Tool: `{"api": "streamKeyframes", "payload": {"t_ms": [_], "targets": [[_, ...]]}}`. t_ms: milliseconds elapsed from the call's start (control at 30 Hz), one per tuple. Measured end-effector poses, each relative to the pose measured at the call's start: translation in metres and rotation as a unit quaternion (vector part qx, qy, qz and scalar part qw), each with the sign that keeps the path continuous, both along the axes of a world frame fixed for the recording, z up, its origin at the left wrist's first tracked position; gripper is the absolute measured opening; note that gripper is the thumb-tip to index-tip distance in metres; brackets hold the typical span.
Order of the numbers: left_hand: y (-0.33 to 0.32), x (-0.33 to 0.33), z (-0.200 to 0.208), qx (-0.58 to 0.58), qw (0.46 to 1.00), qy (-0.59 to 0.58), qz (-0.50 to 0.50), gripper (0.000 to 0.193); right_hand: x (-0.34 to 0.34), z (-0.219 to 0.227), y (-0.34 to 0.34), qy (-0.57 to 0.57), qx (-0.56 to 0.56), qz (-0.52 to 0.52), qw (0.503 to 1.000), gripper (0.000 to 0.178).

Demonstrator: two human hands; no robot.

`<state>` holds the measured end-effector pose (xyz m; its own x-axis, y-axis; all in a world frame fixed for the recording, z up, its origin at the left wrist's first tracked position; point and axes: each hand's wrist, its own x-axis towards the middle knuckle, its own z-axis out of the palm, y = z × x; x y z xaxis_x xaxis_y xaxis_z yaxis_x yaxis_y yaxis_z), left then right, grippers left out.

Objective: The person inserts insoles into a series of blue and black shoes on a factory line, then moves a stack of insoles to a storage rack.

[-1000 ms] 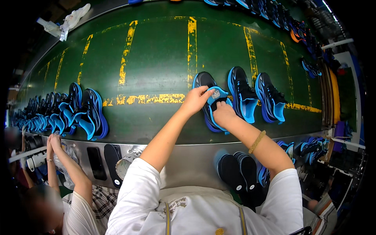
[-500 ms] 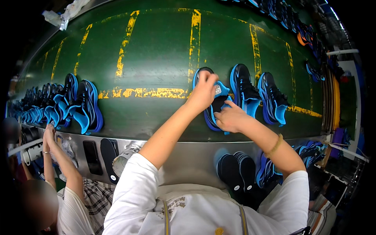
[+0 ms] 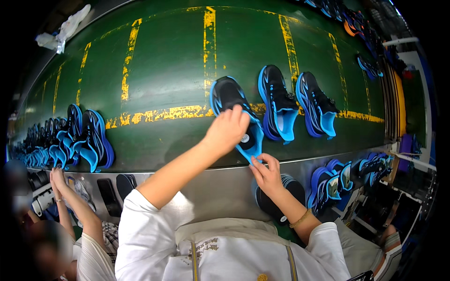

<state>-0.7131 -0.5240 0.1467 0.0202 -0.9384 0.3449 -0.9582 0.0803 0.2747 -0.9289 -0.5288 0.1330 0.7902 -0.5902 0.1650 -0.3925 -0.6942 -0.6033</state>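
Observation:
A black and blue sneaker lies tilted on the green work surface before me, toe pointing away. My left hand is closed at its throat, fingers curled over the tongue area; what exactly they grip is hidden under them. Inside the shoe's opening shows a dark insole with a round white label. At the blue heel collar, my right hand pinches the edge between thumb and fingers. Just to the right stand two similar shoes, a nearer sneaker and a farther sneaker.
Rows of matching sneakers stand at left, beside a co-worker's hands. Along the metal ledge lie a phone and dark insoles. More shoes sit at lower right. Yellow lines mark the green surface.
My left hand has come down from the toe area to the shoe's throat. My right hand has shifted from its side to the heel. The insole's round label now shows inside.

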Motion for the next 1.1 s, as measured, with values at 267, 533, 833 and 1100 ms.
{"api": "streamKeyframes", "payload": {"t_ms": [267,533,833,1100], "targets": [[-0.025,0.017,-0.004,0.176,0.922,-0.345,-0.008,0.018,-0.082,0.041,-0.021,0.043,-0.009,-0.119,0.992,0.031],[-0.029,0.083,0.059,0.023,0.944,0.280,0.171,0.010,-0.247,0.034,0.053,0.308,0.143,-0.193,0.921,0.059],[-0.086,-0.050,0.038,-0.009,0.969,0.246,-0.001,0.054,-0.246,0.036,0.048,0.298,0.061,-0.179,0.936,0.055],[-0.128,-0.044,0.008,0.176,0.918,0.325,0.140,0.038,-0.127,0.143,-0.084,0.037,0.164,-0.132,0.977,0.015]]}}
